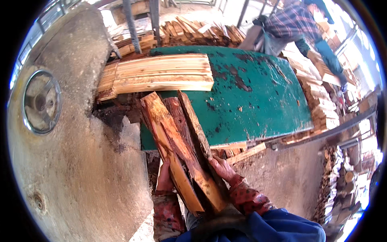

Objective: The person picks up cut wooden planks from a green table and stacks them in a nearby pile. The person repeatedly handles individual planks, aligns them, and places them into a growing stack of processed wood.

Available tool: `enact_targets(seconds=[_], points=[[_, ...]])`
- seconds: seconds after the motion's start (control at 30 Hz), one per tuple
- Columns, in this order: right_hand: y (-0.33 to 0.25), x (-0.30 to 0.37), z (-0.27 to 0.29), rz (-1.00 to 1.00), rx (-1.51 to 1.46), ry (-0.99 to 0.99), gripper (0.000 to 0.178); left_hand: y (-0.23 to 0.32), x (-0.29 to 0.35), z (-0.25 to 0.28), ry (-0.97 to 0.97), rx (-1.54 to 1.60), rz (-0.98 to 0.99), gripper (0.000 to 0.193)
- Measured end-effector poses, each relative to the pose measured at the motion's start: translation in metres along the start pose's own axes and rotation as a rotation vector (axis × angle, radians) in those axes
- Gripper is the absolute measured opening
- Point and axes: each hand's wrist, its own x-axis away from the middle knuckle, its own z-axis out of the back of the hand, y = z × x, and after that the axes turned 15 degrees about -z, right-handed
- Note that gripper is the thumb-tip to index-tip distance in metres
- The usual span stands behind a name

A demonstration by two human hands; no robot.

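Observation:
Several rough wood slabs with bark (177,141) lie side by side between my hands, their far ends over the near edge of a green table (258,105). My left hand (165,177) grips the bundle from its left side, fingers mostly hidden by the wood. On the right side, my right hand (222,167) is closed round the dark outer slab, thumb on top. Just beyond the slabs, a neat stack of pale sawn boards (161,74) rests on the table's left part.
A large dusty machine housing with a handwheel (41,101) stands at left. Bark scraps litter the green tabletop. At the far right, a person in a plaid shirt (292,26) holds a wood piece (323,68) by a stack of boards (322,103). Cut wood (193,32) is piled behind.

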Motion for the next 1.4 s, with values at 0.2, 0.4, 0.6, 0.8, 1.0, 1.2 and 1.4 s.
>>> enact_targets(seconds=[0.2, 0.4, 0.6, 0.8, 1.0, 1.2, 1.4], points=[[0.036, -0.028, 0.003, -0.13, -0.327, -0.245, 0.072, -0.02, 0.011, 0.0, 0.023, -0.024, -0.002, 0.053], [-0.016, 0.023, 0.016, -0.256, -0.301, -0.257, 0.109, -0.035, 0.016, -0.003, -0.219, 0.107, 0.102, 0.063], [0.039, 0.054, 0.027, -0.235, -0.384, -0.227, 0.102, -0.053, 0.04, -0.028, -0.443, -0.046, 0.196, 0.075], [0.048, 0.102, 0.066, -0.179, -0.434, -0.204, 0.115, -0.06, 0.054, -0.073, -0.693, -0.197, 0.242, 0.075], [0.096, 0.162, 0.133, -0.088, -0.502, -0.02, 0.111, -0.114, 0.08, -0.145, -0.87, -0.255, 0.322, 0.076], [0.185, 0.24, 0.227, 0.002, -0.739, 0.152, 0.101, -0.214, 0.126, -0.241, -1.039, -0.283, 0.371, 0.077], [0.284, 0.323, 0.317, -0.006, -0.919, 0.402, 0.096, -0.341, 0.189, -0.338, -1.19, -0.264, 0.412, 0.078]])
